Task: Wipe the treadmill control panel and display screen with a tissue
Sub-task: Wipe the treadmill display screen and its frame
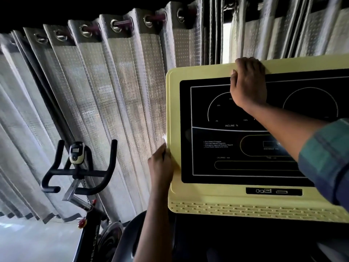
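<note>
Grey eyelet curtains [113, 82] fill the bg, exercise bike [79, 178] parked lower left in front of them. Head view: yellow treadmill control panel [226, 207] w/ black display screen [226, 148] sits centre-right. Left hand [160, 165] is at the panel's left edge, fingers closed round a white tissue [164, 139]; only a small bit of tissue pokes out above the hand, touching the yellow edge. Right hand [248, 82] lies fingers-curled over the panel's top edge, palm across upper screen, holding nothing. Plaid sleeve [324, 159] at right.
</note>
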Demonstrator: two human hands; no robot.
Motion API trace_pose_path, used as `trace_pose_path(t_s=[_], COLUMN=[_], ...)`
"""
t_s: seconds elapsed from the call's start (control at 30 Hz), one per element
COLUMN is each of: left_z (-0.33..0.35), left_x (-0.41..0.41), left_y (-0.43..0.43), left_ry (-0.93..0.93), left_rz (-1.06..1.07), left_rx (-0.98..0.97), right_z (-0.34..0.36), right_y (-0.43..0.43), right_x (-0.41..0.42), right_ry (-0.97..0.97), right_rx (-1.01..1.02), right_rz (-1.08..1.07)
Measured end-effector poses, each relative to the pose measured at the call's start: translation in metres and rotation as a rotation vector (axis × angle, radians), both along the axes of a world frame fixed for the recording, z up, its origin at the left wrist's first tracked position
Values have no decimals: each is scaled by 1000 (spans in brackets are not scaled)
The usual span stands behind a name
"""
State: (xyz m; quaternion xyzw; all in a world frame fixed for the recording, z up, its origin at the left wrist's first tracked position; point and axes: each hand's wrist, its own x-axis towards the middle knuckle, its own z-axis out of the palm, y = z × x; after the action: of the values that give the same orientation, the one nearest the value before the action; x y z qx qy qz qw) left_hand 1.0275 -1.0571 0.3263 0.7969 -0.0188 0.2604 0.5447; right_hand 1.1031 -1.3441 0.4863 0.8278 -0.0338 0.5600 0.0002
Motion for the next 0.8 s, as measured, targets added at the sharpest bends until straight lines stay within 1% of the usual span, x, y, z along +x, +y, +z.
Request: trace_pose_path(t_s=[0.17, 0.27, 0.37, 0.57, 0.63, 0.7, 0.8], left_z=[75, 66, 45, 104, 99, 81, 75], left_x=[52, 53, 46, 73, 73, 66, 68], left_y=[-19, -23, -23, -29, -32, -31, -26], left_ry=[-130, -116, -107, -190, -199, -200, -209], left_rz=[-8, 14, 39, 32, 36, 37, 38], left_rx=[43, -54, -101, -62, -97, -146, -129], right_z=[1, 0, -2, -2, -1, -2, -2], right_y=[-4, -3, -4, -3, -3, -2, -1], right_x=[0, 2, 4, 1, 0, 0, -1], right_ry=[-11, -5, -6, -25, -32, -38, -44], right_rx=[-6, 5, 1, -13, -15, -12, -14], right_rz=[-1, 2, -12, 5, 11, 15, 14])
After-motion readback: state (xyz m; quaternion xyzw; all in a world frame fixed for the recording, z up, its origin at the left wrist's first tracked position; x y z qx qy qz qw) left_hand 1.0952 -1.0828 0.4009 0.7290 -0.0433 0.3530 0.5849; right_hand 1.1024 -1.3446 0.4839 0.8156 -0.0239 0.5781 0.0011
